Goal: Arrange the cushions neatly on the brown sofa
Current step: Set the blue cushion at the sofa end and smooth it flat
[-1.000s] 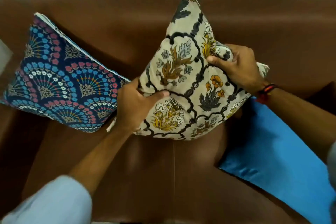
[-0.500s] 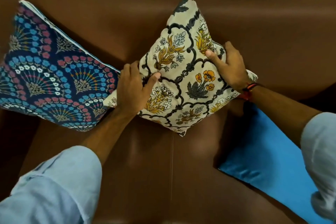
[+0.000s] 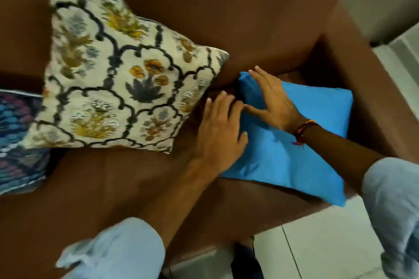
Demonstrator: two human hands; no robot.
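A cream floral cushion point(image 3: 118, 79) leans against the backrest of the brown sofa point(image 3: 95, 188), with no hand on it. At the left edge shows part of a dark blue patterned cushion point(image 3: 15, 142). A plain blue cushion point(image 3: 294, 149) lies flat on the seat at the sofa's right end. My left hand point(image 3: 220, 129) rests on that cushion's left edge, fingers spread. My right hand point(image 3: 272, 99) lies flat on its far left corner, fingers apart. Neither hand has closed around it.
The sofa's right armrest point(image 3: 362, 79) rises just beyond the blue cushion. White floor tiles point(image 3: 317, 244) show past the seat's front edge at the lower right. A pale wall point(image 3: 374, 2) stands at the top right.
Both hands have let go of the floral cushion, which now leans on the backrest. They have moved right onto the blue cushion, and my view has swung right.
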